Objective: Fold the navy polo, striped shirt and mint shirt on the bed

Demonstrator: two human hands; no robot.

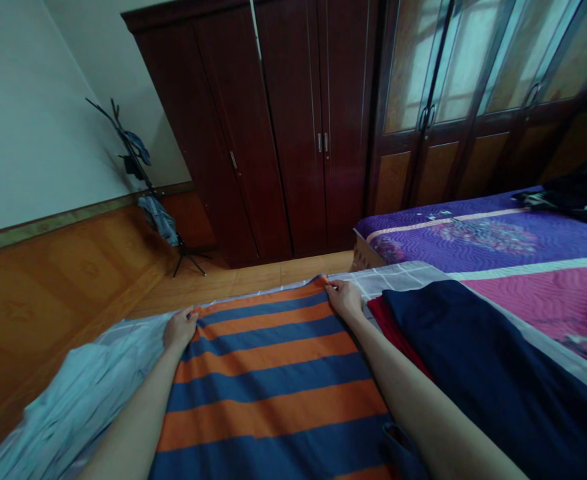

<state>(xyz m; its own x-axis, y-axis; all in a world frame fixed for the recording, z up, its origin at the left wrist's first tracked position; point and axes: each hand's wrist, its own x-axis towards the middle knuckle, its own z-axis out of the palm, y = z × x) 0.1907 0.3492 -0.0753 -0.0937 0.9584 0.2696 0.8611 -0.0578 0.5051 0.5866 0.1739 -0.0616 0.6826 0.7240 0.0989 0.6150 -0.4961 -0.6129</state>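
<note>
An orange and blue striped cloth [273,373] lies spread over the bed in front of me. My left hand [181,328] pinches its far left corner, fingers closed on the fabric. At the far right corner, my right hand [344,298] grips the cloth between thumb and fingers. Beside my left forearm is a crumpled pale blue-grey fabric [88,387]. A dark navy garment [493,373] lies to the right of my right forearm, with a red cloth [398,333] partly under it.
A second bed with a purple and pink cover [453,237] stands at the right, dark clothing [578,193] on it. Dark wooden wardrobes [293,133] line the back. A coat stand [148,180] with hanging items stands at the left on the wooden floor [233,283].
</note>
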